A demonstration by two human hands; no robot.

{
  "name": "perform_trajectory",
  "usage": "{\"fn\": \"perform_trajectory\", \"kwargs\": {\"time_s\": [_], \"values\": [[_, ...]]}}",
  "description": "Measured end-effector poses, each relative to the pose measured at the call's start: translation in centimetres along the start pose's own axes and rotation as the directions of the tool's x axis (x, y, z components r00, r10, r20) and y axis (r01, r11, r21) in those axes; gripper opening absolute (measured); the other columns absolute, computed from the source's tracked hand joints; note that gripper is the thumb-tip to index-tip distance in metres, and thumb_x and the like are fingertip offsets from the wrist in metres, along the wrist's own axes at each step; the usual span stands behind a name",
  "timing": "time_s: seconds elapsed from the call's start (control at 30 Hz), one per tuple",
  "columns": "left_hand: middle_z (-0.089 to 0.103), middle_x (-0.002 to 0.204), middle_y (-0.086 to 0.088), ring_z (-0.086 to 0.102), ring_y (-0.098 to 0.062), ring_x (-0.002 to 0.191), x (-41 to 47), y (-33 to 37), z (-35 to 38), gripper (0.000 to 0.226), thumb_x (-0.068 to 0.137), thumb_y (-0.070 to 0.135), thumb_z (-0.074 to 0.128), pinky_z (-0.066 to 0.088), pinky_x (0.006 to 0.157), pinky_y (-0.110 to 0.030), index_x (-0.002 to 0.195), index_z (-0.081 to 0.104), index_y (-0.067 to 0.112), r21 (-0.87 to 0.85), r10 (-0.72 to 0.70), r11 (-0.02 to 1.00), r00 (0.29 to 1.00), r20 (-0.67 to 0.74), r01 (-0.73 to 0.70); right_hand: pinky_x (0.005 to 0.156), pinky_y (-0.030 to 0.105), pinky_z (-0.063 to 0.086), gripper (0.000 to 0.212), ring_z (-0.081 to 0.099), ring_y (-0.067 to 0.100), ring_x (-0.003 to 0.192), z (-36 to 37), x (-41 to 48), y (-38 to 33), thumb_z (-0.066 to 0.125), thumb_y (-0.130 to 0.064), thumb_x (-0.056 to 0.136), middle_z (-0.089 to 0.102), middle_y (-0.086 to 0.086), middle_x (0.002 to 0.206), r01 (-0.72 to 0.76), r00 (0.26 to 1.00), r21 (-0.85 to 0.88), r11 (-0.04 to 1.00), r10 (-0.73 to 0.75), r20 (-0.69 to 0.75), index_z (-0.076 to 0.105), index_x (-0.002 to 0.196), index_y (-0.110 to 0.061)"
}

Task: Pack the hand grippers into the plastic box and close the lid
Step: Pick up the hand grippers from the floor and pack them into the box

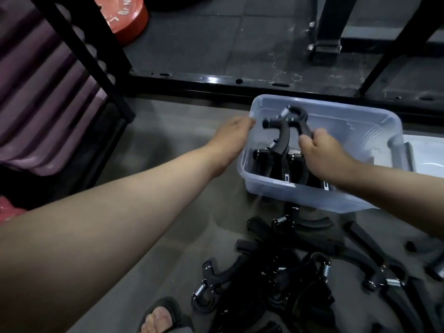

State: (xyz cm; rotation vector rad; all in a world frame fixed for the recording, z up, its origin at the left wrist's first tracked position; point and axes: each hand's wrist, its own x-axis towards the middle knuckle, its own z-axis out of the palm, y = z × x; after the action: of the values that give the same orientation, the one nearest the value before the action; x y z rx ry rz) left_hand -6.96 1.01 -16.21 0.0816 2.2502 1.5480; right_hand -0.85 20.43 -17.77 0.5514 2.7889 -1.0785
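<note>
A clear plastic box (pixel 360 131) stands on the floor with black hand grippers (pixel 269 159) lying in its near left part. My right hand (pixel 322 155) grips one handle of a black hand gripper (pixel 283 131) and holds it over the box's inside. My left hand (pixel 230 138) rests on the box's left rim, fingers stretched toward the wall. A pile of several more black hand grippers (pixel 300 272) with steel springs lies on the floor in front of the box. The box's pale lid (pixel 427 157) lies at the far right, partly cut off.
A black metal rack frame (pixel 216 80) runs behind the box, with an upright post (pixel 96 58) at the left. Purple rolled mats (pixel 43 92) and a red weight plate (pixel 127 18) sit at the upper left. My sandalled foot (pixel 161 318) is at the bottom edge.
</note>
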Motion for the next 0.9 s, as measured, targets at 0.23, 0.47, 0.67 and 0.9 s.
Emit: {"fn": "perform_trajectory", "kwargs": {"time_s": [0.23,0.47,0.67,0.9], "values": [[0.056,0.137,-0.004,0.048,-0.022,0.128,2.1,-1.3,1.5,0.064,0.073,0.023,0.041,0.036,0.111,-0.040,0.136,0.053,0.020,0.312,0.108,0.947,0.991,-0.078,-0.079,0.051,0.028,0.037,0.032,0.049,0.024,0.062,2.0,0.6,2.0,0.033,-0.025,0.096,0.052,0.013,0.073,-0.183,0.943,-0.088,0.979,0.200,0.266,0.051,0.075,-0.009],[0.050,0.139,-0.007,0.043,-0.025,0.127,1.8,-2.9,2.2,0.069,0.075,0.024,0.039,0.029,0.108,-0.036,0.143,0.043,0.013,0.523,0.293,0.827,0.952,-0.093,-0.203,0.049,0.024,0.039,0.029,0.048,0.026,0.057,3.2,1.9,1.3,0.033,-0.013,0.099,0.047,0.019,0.072,-0.226,0.914,-0.108,0.968,0.249,0.320,0.046,0.075,-0.005],[0.049,0.141,-0.006,0.041,-0.024,0.129,2.0,-3.5,2.4,0.066,0.077,0.021,0.041,0.025,0.110,-0.033,0.143,0.044,0.013,0.543,0.340,0.808,0.934,-0.111,-0.230,0.091,0.038,0.044,0.040,0.058,0.038,0.107,3.0,1.6,1.3,0.037,-0.039,0.100,0.059,0.024,0.116,-0.071,0.919,-0.348,0.935,0.197,0.343,0.041,0.117,-0.004],[0.046,0.143,-0.008,0.038,-0.025,0.132,2.1,-3.7,2.4,0.062,0.082,0.011,0.046,0.021,0.113,-0.031,0.145,0.041,0.010,0.531,0.339,0.813,0.936,-0.096,-0.239,0.079,0.034,0.046,0.064,0.060,0.036,0.102,3.8,2.3,1.1,0.054,-0.035,0.092,0.062,0.022,0.111,-0.002,0.921,-0.453,0.891,0.178,0.347,0.028,0.134,0.006]]}}
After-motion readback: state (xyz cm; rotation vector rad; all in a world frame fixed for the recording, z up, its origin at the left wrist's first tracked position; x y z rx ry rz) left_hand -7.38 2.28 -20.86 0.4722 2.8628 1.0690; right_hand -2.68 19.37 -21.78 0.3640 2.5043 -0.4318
